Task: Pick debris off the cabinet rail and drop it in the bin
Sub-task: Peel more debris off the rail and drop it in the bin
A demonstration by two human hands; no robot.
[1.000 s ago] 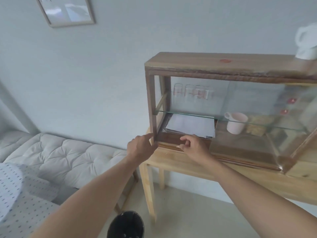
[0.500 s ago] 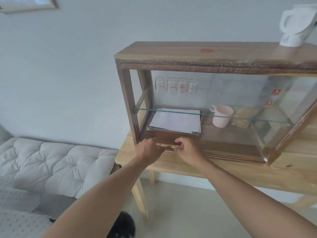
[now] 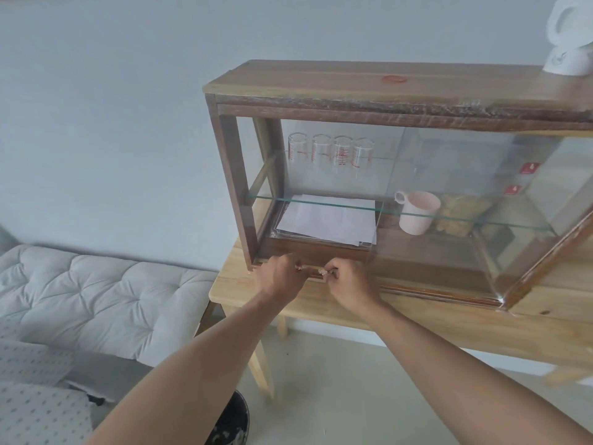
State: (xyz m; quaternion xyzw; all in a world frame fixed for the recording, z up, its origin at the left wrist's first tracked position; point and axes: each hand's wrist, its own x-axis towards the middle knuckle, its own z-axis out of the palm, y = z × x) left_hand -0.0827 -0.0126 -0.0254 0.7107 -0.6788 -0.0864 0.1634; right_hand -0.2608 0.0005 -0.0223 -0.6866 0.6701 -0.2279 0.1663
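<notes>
A wood-and-glass cabinet (image 3: 231, 175) stands on a light wooden table (image 3: 417, 326). Its bottom front rail (image 3: 426, 292) runs along the table top. Both my hands rest at the rail's left end. My right hand (image 3: 348, 284) pinches a small pale bit of debris (image 3: 322, 272) between thumb and fingertips. My left hand (image 3: 279, 277) has its fingers curled onto the rail beside it, and another tiny speck (image 3: 300, 268) shows at its fingertips; whether it grips that speck is hidden. A black bin (image 3: 231, 422) sits on the floor below, between my forearms.
Inside the cabinet are several measuring glasses (image 3: 330, 154) on the glass shelf, white papers (image 3: 327, 223), a pink mug (image 3: 417, 211) and a brown lump. A white kettle (image 3: 571, 36) stands on top at right. A quilted white bench (image 3: 96, 293) lies to the left.
My hands have closed in on each other at the rail's left end, and the right fingers now pinch a pale bit. The view has shifted, so the cabinet sits more centred.
</notes>
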